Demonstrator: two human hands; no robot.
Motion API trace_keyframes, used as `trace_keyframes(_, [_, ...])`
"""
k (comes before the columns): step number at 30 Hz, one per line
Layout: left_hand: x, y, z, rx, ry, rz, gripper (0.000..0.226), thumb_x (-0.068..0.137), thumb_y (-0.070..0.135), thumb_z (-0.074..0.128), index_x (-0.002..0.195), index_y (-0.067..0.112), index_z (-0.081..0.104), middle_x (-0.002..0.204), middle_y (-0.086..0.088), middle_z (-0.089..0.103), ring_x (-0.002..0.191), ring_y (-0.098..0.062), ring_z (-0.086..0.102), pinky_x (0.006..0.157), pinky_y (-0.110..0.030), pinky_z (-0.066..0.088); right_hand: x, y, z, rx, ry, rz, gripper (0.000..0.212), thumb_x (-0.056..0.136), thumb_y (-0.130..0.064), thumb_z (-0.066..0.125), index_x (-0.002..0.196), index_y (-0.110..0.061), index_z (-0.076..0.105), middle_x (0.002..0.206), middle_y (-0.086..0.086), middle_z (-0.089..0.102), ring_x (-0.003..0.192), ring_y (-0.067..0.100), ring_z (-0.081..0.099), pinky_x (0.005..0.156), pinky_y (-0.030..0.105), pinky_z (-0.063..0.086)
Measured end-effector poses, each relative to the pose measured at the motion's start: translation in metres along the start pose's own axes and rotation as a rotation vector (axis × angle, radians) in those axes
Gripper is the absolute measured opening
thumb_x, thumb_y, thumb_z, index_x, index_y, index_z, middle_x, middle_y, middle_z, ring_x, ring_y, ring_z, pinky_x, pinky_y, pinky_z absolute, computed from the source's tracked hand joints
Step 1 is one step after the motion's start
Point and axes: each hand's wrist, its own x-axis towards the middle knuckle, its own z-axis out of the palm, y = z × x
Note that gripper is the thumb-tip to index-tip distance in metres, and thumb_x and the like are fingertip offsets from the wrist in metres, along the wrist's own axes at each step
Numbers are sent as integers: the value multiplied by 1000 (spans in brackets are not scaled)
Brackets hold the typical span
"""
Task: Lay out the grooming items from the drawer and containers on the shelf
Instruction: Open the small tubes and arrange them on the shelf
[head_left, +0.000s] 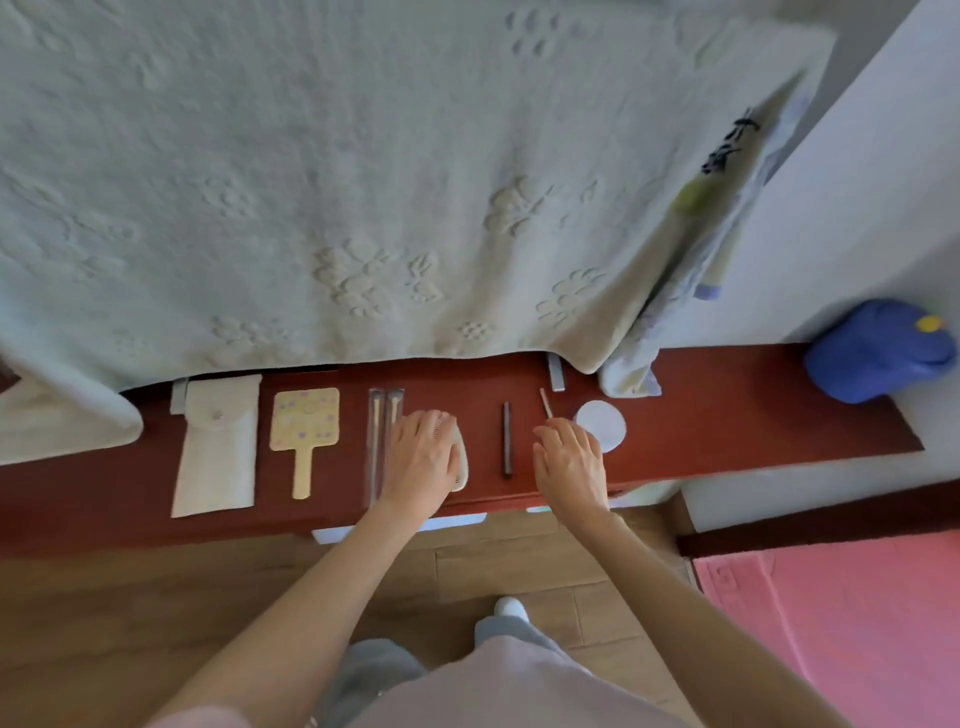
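On the red-brown shelf (727, 415) the grooming items lie in a row. From the left: a white snap pouch (218, 447), a cream hand mirror (305, 431) with purple dots, a clear tube (378, 441) holding slim tools, a pale comb-like item (460, 462), a dark pencil (507, 439), a thin stick (545, 402) and a round white pad (602, 423). My left hand (421, 457) rests flat on the pale item, covering most of it. My right hand (569, 462) lies with loose fingers at the near end of the thin stick, beside the pad.
A pale green embossed blanket (363, 182) hangs over the bed behind the shelf. A blue cap (878, 351) sits at the shelf's right end. A pink mat (841, 623) covers the floor at right. Wooden floor lies below, with a pale drawer edge (332, 534) under the shelf.
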Motion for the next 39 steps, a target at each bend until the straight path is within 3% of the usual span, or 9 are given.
trace_keyframes(6, [15, 76, 27, 29, 10, -136, 35, 73, 24, 76, 102, 7, 68, 94, -10, 65, 85, -28, 63, 74, -40, 52, 11, 52, -6, 64, -96, -143, 31, 85, -20, 40, 96, -12, 68, 100, 3, 66, 98, 23, 62, 86, 41, 49])
trace_keyframes(12, [29, 106, 49, 62, -165, -337, 45, 70, 38, 80, 101, 7, 69, 83, -8, 65, 72, -27, 61, 58, -37, 49, 9, 81, -3, 86, -107, -238, 21, 80, -10, 56, 96, -12, 68, 102, 3, 67, 101, 22, 62, 89, 40, 48])
trace_keyframes(16, [40, 108, 55, 18, -257, -488, 45, 84, 38, 68, 118, 10, 59, 101, -7, 62, 88, -26, 60, 65, -35, 50, 5, 92, -2, 97, -122, -237, 25, 76, -3, 66, 99, -12, 68, 105, 4, 67, 106, 24, 62, 94, 45, 47])
trace_keyframes(21, [54, 106, 59, -44, -245, -581, 27, 93, 26, 56, 117, 14, 57, 107, -4, 57, 95, -22, 59, 64, -32, 48, 1, 103, -8, 132, -112, -233, 28, 76, 1, 65, 102, -11, 68, 106, 6, 67, 106, 25, 61, 94, 47, 48])
trace_keyframes(26, [64, 101, 44, -77, -220, -476, 24, 95, 19, 51, 117, 17, 59, 107, -3, 57, 97, -24, 56, 68, -35, 47, 21, 98, -25, 144, -79, -249, 30, 76, 2, 67, 104, -10, 67, 106, 7, 66, 102, 26, 62, 91, 47, 49])
trace_keyframes(30, [67, 97, 4, -80, -38, -275, 21, 81, 9, 69, 101, 14, 68, 90, -4, 61, 81, -26, 58, 53, -36, 47, 50, 81, -51, 202, -52, -282, 36, 80, -4, 66, 116, -9, 62, 118, 9, 61, 111, 27, 57, 93, 42, 49])
trace_keyframes(33, [67, 92, -35, -47, 90, -135, 26, 71, 9, 79, 95, 17, 71, 83, 0, 61, 71, -21, 58, 43, -29, 42, 69, 64, -74, 240, 1, -380, 37, 84, -11, 64, 121, -8, 59, 121, 10, 58, 113, 28, 55, 93, 43, 48])
trace_keyframes(39, [58, 87, -116, -20, 263, -18, 27, 72, 11, 80, 96, 19, 72, 85, 2, 62, 76, -22, 61, 50, -30, 50, 87, 20, -119, 320, 148, -551, 35, 89, -30, 57, 119, -12, 62, 125, 5, 60, 119, 23, 53, 98, 36, 44])
